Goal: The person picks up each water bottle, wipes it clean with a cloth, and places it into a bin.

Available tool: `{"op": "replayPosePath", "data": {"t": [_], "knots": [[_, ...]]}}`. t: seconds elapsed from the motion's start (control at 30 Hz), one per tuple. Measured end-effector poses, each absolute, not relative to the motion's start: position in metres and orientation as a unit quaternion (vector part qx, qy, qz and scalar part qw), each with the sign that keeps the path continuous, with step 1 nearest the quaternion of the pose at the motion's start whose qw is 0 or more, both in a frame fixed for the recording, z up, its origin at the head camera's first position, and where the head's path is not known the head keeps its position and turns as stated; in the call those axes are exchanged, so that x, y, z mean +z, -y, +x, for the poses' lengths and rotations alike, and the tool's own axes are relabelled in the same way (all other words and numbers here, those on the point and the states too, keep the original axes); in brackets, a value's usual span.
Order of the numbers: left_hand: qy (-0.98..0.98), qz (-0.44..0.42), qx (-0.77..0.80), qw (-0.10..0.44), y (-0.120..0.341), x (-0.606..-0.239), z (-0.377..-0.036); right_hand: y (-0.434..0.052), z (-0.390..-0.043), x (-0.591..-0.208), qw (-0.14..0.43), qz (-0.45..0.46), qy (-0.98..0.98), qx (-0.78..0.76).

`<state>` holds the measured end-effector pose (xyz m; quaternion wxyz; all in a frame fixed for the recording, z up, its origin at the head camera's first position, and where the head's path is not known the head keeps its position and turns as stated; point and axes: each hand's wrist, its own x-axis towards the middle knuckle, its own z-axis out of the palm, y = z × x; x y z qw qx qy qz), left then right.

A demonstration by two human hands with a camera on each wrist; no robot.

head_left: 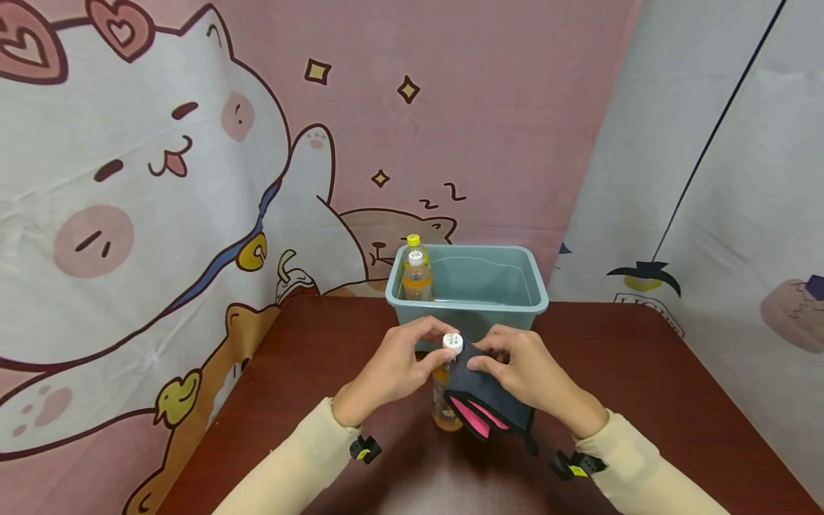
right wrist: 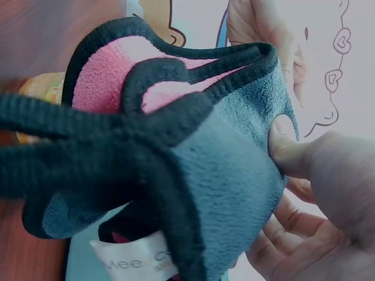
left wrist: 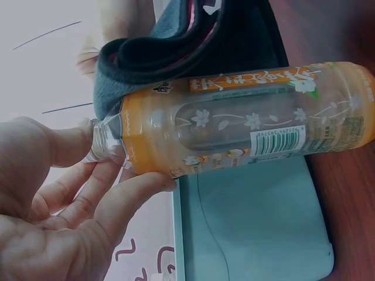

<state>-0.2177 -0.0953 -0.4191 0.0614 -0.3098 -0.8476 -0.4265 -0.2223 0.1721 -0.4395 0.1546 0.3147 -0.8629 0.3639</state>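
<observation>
A clear plastic drink bottle (left wrist: 234,126) with a white cap (head_left: 453,343) and an orange label stands upright in front of the bin. My left hand (head_left: 399,361) pinches it at the neck, just below the cap. My right hand (head_left: 524,368) grips a folded cleaning cloth (head_left: 491,390), dark grey-blue outside, pink inside, with black edging. The cloth lies against the bottle's right side and covers part of it in the head view. In the right wrist view, the thumb presses the cloth and a white tag (right wrist: 137,257) hangs from it.
Behind the hands sits a blue-green plastic bin (head_left: 466,307) on the dark red table (head_left: 322,379). At the bin's left end stand a white-capped bottle (head_left: 417,282) and a yellow-capped bottle (head_left: 414,242). A printed cloth backdrop (head_left: 502,129) hangs behind the table.
</observation>
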Motion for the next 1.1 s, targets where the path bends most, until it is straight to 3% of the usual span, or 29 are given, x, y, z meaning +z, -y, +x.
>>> {"op": "replayPosePath", "data": {"t": [1.1], "knots": [[0.847,-0.310,-0.428,0.060,0.095,-0.420,-0.216,-0.175,-0.236,-0.503,0.029,0.381,0.884,0.269]]}}
